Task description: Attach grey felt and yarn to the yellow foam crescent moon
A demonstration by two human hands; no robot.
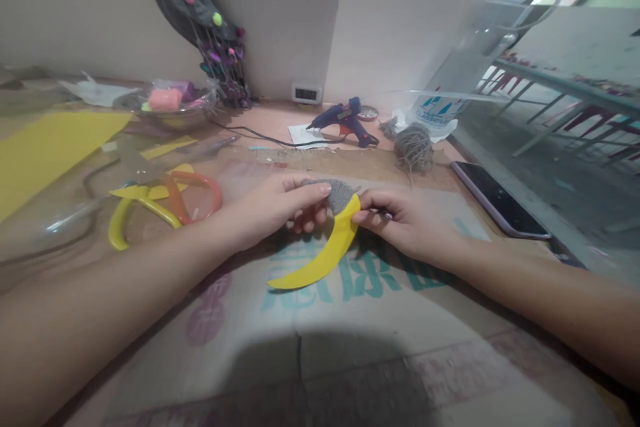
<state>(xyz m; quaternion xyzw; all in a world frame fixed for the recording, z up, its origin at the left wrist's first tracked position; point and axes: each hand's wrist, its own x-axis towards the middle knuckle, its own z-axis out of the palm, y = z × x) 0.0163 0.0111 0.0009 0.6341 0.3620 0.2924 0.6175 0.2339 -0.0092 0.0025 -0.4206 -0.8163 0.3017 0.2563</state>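
Note:
A yellow crescent-shaped piece [323,261] lies on printed cardboard [350,320] at the middle of the table. Its upper end is wrapped in grey twine [340,193]. My left hand [273,207] pinches that wrapped end from the left, thumb and fingers closed on it. My right hand [403,217] grips the crescent's upper tip from the right, fingers closed, with a thin strand of twine running under them. Both hands rest low over the cardboard.
A ball of grey twine [414,148] and a blue glue gun [345,120] with its black cord lie behind. A phone [500,200] sits at the right. Yellow and orange crescent pieces [160,203] and yellow sheet [50,147] lie left, a bowl of pompoms [170,101] behind them.

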